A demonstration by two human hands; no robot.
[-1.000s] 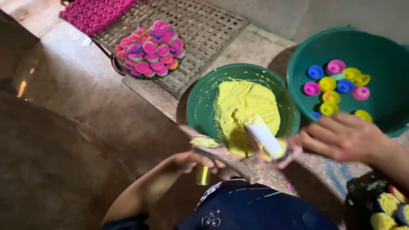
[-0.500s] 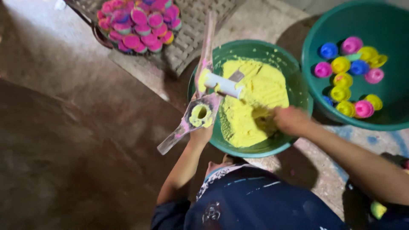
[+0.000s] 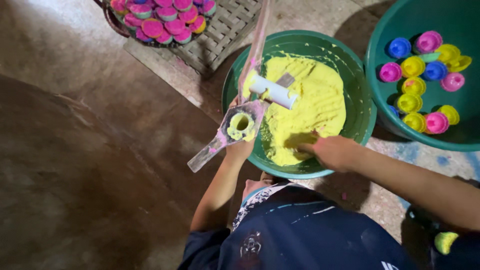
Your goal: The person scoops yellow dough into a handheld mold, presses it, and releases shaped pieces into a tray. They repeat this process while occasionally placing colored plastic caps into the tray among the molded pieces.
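The press (image 3: pixel 239 131), a hinged metal tool with a powder-filled cup and a white roller, is being gripped from beneath by the left hand (image 3: pixel 239 149), fingers wrapped round it, at the near-left rim of the bowl (image 3: pixel 360 107). The right hand (image 3: pixel 331 151) is being pressed, fingers together, into the yellow powder (image 3: pixel 312 100) at the bowl's near side. Right of the bowl, coloured moulds (image 3: pixel 425 80) are being held in a tub (image 3: pixel 395 30). Beyond the bowl to the left, pink cakes (image 3: pixel 162 15) are being kept on a woven mat (image 3: pixel 225 30).
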